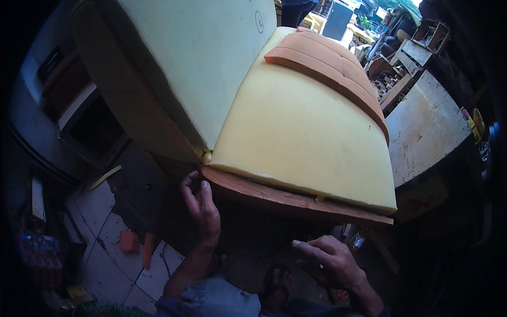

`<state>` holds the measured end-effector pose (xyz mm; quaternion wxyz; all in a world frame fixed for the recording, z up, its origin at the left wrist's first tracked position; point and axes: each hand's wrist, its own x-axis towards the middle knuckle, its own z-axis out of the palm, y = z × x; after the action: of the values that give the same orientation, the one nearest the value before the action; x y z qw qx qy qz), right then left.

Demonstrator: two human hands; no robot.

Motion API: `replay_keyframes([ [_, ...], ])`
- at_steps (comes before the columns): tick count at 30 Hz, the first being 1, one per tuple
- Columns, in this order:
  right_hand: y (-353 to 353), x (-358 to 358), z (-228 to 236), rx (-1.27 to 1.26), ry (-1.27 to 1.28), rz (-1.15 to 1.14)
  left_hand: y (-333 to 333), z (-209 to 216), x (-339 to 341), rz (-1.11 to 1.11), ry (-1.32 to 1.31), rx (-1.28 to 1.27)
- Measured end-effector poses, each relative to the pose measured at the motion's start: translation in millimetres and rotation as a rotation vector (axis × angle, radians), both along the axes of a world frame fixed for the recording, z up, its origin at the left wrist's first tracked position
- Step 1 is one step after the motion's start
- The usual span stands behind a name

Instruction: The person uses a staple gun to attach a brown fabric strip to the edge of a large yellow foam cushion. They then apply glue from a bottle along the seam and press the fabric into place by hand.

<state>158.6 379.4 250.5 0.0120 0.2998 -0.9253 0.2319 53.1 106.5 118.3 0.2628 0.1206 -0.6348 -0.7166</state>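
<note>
A seat with a large yellow foam cushion lies in front of me, and a pale foam backrest rises at its left. Along the cushion's near side runs a reddish-brown strip. My left hand is by the strip's left end, fingers raised and apart; whether a fingertip touches it I cannot tell. My right hand is below the near edge, apart from it, index finger stretched to the left and nothing seen in it. An orange foam piece with grooves rests on the cushion's far part.
Orange foam scraps lie on the tiled floor at lower left. A worn, pale board stands at the right. Wood pieces and clutter fill the back right. Another person's dark-clothed legs show at the far top.
</note>
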Motion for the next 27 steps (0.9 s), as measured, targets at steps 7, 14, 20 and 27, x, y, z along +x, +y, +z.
replay_keyframes([
  [7, 5, 9, -23, 0.149, -0.344, 0.044, -6, -19, -6, 0.048, 0.016, -0.222],
  [14, 13, 10, -22, 0.24, -0.363, -0.03, -35, -3, -8, 0.068, 0.059, -0.791],
  [20, 3, -5, -12, 0.108, -0.303, -0.037, -55, 8, -28, -0.003, 0.152, -1.067],
  [27, -51, -81, 15, 0.028, 0.087, 0.068, -61, 18, -36, 0.051, 0.143, -1.429],
])
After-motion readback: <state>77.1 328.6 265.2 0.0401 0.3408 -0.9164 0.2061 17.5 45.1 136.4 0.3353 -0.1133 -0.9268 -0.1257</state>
